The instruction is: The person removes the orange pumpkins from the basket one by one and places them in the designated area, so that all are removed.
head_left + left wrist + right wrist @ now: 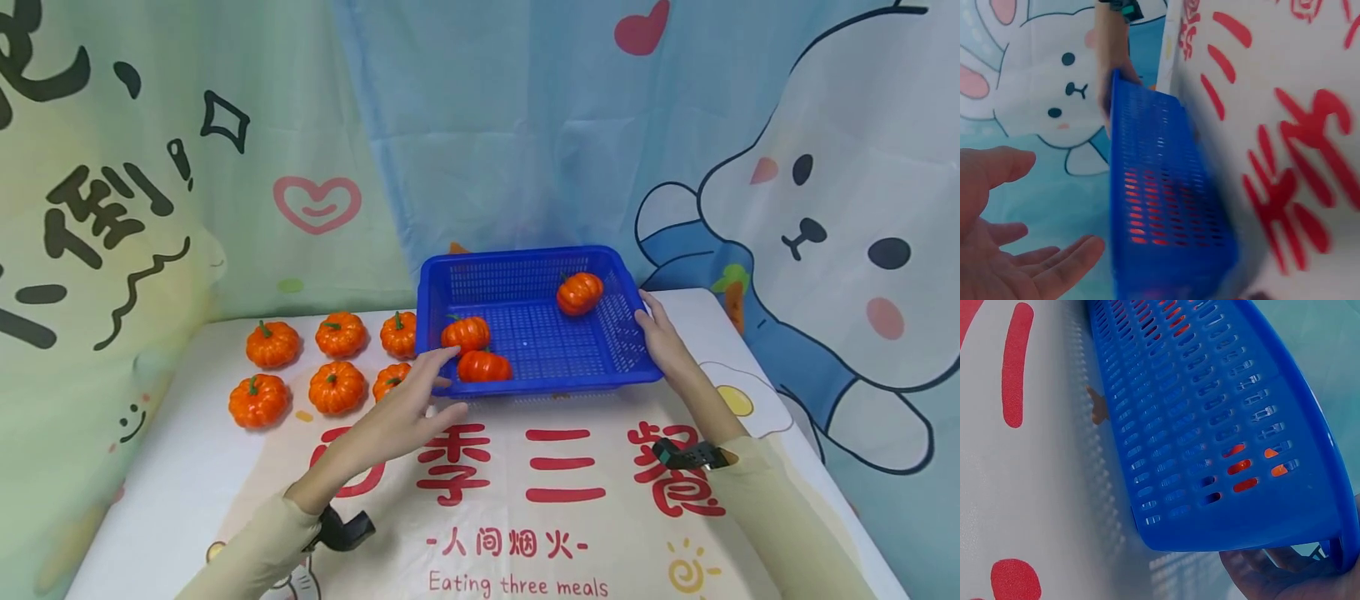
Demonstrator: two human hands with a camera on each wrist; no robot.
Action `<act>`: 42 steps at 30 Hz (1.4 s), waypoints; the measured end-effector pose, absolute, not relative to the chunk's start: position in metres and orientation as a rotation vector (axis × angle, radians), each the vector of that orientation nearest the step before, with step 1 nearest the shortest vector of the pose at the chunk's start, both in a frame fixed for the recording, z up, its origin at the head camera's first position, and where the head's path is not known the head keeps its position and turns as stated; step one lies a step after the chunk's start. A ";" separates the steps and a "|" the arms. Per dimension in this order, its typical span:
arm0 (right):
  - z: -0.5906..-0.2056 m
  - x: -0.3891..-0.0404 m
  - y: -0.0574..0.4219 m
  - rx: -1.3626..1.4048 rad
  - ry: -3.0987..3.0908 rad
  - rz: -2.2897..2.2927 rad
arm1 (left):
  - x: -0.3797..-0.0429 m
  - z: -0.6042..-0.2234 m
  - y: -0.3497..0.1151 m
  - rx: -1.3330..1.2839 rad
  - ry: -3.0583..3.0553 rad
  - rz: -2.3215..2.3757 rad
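Note:
A blue plastic basket [540, 387] with slotted walls stands at the back of the table, holding a few small orange pumpkins. Two pumpkins [466, 333] sit at its left end and another pumpkin [580, 293] near the back right. My right hand [666, 337] grips the basket's right end; in the right wrist view its fingers [1266, 569] curl in below the rim. My left hand [408, 408], fingers spread and thumb apart, is at the front left corner, overlapping the rim in the head view. In the left wrist view that hand [1016, 250] shows empty beside the basket wall [1160, 206].
More orange pumpkins [337, 387] stand in two rows on the table left of the basket, one partly behind my left hand. A printed cloth [510, 517] with red characters covers the table [176, 450]. A curtain [487, 108] hangs close behind the basket.

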State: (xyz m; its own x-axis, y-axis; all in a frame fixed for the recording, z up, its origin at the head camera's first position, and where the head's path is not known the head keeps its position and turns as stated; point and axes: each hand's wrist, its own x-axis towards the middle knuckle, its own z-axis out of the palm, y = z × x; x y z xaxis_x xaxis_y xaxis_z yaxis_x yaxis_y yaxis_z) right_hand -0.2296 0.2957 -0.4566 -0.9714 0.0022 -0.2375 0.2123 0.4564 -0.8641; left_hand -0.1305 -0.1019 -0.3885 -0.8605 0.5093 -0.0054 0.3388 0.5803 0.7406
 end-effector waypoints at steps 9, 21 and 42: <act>-0.457 -0.230 0.301 0.203 2.505 -1.532 | -0.228 -0.351 -0.022 0.791 2.513 1.006; -0.456 -0.231 0.301 0.191 2.502 -1.534 | -0.347 -0.404 0.096 0.110 2.290 1.161; -0.454 -0.228 0.295 0.202 2.509 -1.540 | -0.373 -0.486 0.132 -0.107 2.065 1.455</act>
